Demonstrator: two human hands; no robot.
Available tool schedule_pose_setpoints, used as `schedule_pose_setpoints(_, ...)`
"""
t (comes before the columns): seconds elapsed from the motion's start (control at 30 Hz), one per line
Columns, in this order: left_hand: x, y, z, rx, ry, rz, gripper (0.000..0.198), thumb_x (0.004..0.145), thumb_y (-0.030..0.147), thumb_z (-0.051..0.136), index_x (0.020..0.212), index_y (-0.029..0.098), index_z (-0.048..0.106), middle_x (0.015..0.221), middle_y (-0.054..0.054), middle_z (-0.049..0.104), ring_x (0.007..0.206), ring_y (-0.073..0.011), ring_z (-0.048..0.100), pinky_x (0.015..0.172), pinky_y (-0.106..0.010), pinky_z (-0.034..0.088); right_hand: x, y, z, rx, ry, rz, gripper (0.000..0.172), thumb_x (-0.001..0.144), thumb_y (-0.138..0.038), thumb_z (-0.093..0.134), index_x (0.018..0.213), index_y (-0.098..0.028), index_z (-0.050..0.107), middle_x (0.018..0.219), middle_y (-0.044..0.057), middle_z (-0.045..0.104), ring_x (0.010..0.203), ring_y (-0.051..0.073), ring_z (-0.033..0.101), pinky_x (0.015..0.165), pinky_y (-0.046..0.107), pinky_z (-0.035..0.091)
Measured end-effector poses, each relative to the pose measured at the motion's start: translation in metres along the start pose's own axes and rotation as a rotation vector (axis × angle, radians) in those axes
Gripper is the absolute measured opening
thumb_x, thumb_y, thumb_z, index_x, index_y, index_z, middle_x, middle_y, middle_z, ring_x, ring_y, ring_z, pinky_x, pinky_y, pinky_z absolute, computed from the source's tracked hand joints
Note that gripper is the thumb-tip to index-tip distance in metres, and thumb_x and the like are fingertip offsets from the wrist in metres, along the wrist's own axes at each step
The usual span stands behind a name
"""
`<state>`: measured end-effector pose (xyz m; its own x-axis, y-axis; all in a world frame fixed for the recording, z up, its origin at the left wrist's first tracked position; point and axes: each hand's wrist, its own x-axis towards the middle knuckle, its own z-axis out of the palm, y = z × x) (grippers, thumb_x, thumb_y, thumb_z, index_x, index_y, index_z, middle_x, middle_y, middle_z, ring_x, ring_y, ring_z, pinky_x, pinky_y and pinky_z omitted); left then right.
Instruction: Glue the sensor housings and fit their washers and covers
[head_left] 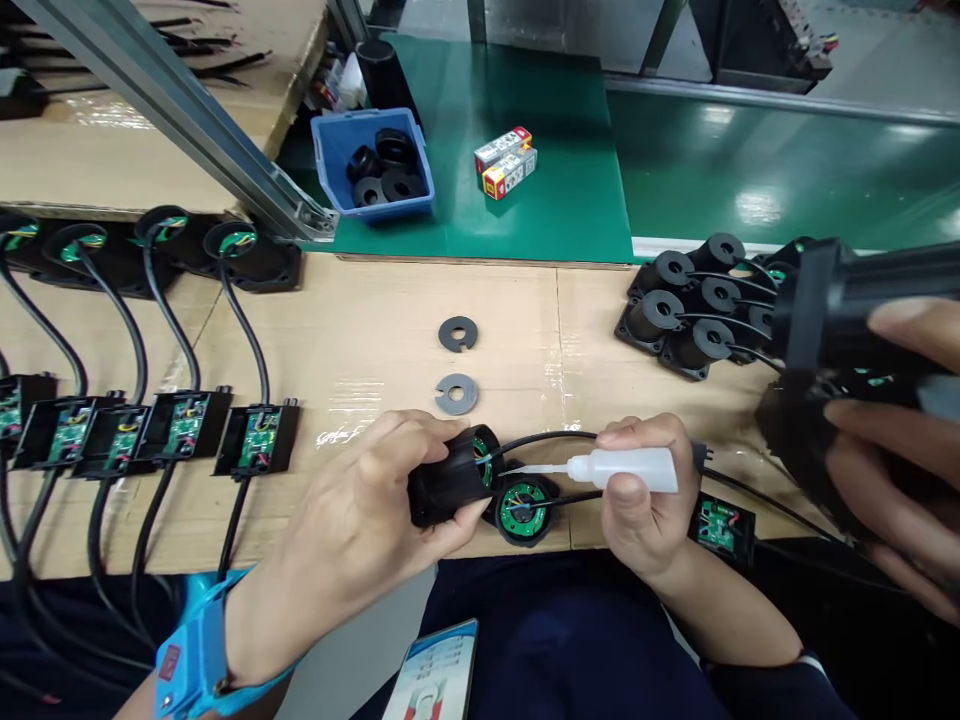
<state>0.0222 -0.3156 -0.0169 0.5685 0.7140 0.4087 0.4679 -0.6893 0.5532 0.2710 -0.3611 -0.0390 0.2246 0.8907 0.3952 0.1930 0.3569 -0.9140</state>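
My left hand is wrapped round a black cylindrical housing, tilted so its open end faces right. My right hand grips a small white squeeze bottle, its thin nozzle reaching into the housing's opening. Just below the nozzle lies a round black part with a green circuit board. A black cable runs from the housing to the right, behind my right hand.
Two flat grey washers lie on the cardboard-covered bench. A row of cabled black boxes with green boards sits at left. Finished black housings cluster at right. Another person's hands hold black parts there. A blue bin stands behind.
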Motion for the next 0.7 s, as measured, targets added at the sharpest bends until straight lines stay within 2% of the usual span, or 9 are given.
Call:
schedule_pose_setpoints(0.1, 0.003, -0.001, -0.001, 0.002, 0.001, 0.039, 0.051, 0.082, 0.021, 0.081, 0.116, 0.024, 0.044, 0.116, -0.010, 0.069, 0.105, -0.0252, 0.072, 0.083, -0.040, 0.063, -0.016, 0.010, 0.014, 0.082, 0.051, -0.042, 0.021, 0.098, -0.047, 0.065, 0.107, -0.028, 0.063, 0.076, -0.001, 0.063, 0.059, 0.014, 0.058, 0.047, 0.028, 0.046)
schedule_pose_setpoints(0.2, 0.006, -0.001, -0.001, -0.016, -0.004, 0.016, 0.048, 0.083, 0.023, 0.081, 0.114, 0.024, 0.044, 0.114, -0.009, 0.070, 0.103, -0.0242, 0.073, 0.081, -0.039, 0.064, -0.014, 0.011, 0.011, 0.052, 0.047, -0.034, 0.024, 0.095, -0.048, 0.068, 0.105, -0.027, 0.064, 0.076, -0.001, 0.062, 0.058, 0.014, 0.056, 0.047, 0.028, 0.046)
schedule_pose_setpoints(0.37, 0.010, 0.001, -0.001, -0.037, 0.011, 0.016, 0.047, 0.083, 0.025, 0.080, 0.113, 0.025, 0.044, 0.111, -0.008, 0.071, 0.100, -0.0250, 0.074, 0.080, -0.042, 0.065, -0.014, 0.012, 0.008, -0.001, 0.054, -0.092, 0.028, 0.093, -0.048, 0.072, 0.109, -0.027, 0.064, 0.085, 0.001, 0.067, 0.063, 0.015, 0.062, 0.051, 0.030, 0.053)
schedule_pose_setpoints(0.5, 0.008, 0.003, 0.000, -0.098, 0.020, -0.072, 0.047, 0.082, 0.028, 0.081, 0.111, 0.028, 0.043, 0.106, -0.006, 0.072, 0.096, -0.0252, 0.075, 0.080, -0.043, 0.065, -0.016, 0.015, 0.010, -0.021, 0.060, -0.165, 0.027, 0.096, -0.045, 0.070, 0.115, -0.026, 0.064, 0.084, 0.001, 0.068, 0.070, 0.017, 0.067, 0.056, 0.032, 0.058)
schedule_pose_setpoints(0.7, 0.003, 0.001, -0.002, -0.074, -0.008, -0.142, 0.060, 0.074, 0.030, 0.087, 0.116, 0.028, 0.044, 0.106, -0.006, 0.073, 0.098, -0.0272, 0.076, 0.082, -0.045, 0.066, -0.012, 0.012, 0.009, -0.085, 0.027, -0.353, 0.036, 0.097, -0.042, 0.071, 0.123, -0.019, 0.063, 0.085, 0.002, 0.069, 0.067, 0.016, 0.066, 0.051, 0.030, 0.056)
